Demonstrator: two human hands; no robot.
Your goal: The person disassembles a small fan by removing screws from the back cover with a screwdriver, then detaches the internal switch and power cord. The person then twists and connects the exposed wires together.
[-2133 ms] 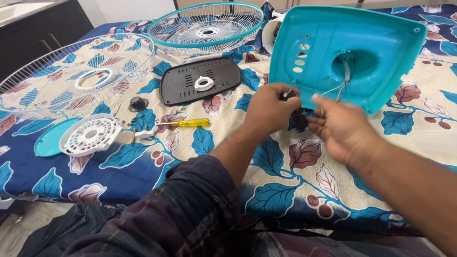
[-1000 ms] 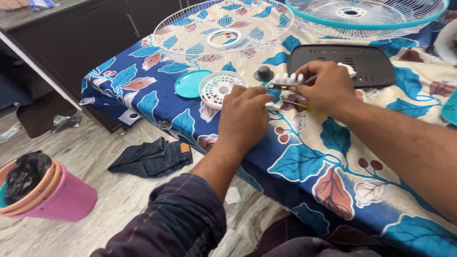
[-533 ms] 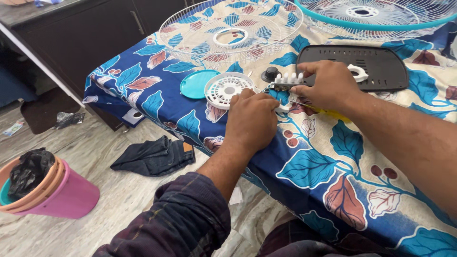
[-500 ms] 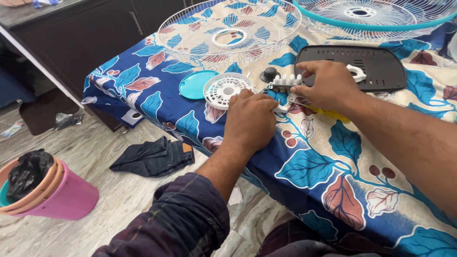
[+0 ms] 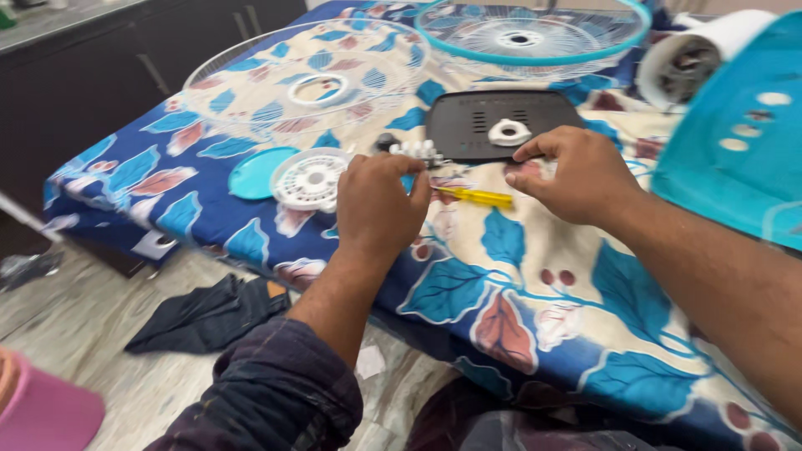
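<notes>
My left hand (image 5: 380,200) rests knuckles-up on the flowered cloth, fingers curled. Its fingertips reach a small white switch block with a row of buttons (image 5: 418,151); whether they grip it is hidden by the back of the hand. My right hand (image 5: 576,171) hovers to the right with fingers loosely spread and nothing in them, beside the black vented plate (image 5: 468,125). A yellow-handled screwdriver (image 5: 480,197) lies on the cloth between the two hands. Left of my left hand sit a white slotted round cap (image 5: 311,178) and a teal disc (image 5: 255,171).
A clear fan guard (image 5: 251,83) and a teal-rimmed guard (image 5: 618,38) lie at the back of the cloth-covered table (image 5: 518,317). A teal fan housing (image 5: 743,159) and a white motor (image 5: 693,58) are on the right. Dark clothing (image 5: 209,313) and a pink tub (image 5: 42,413) are on the floor.
My right hand has let go of the white switch block and drawn away to the right. My left hand stays by the block. The view has shifted to the right.
</notes>
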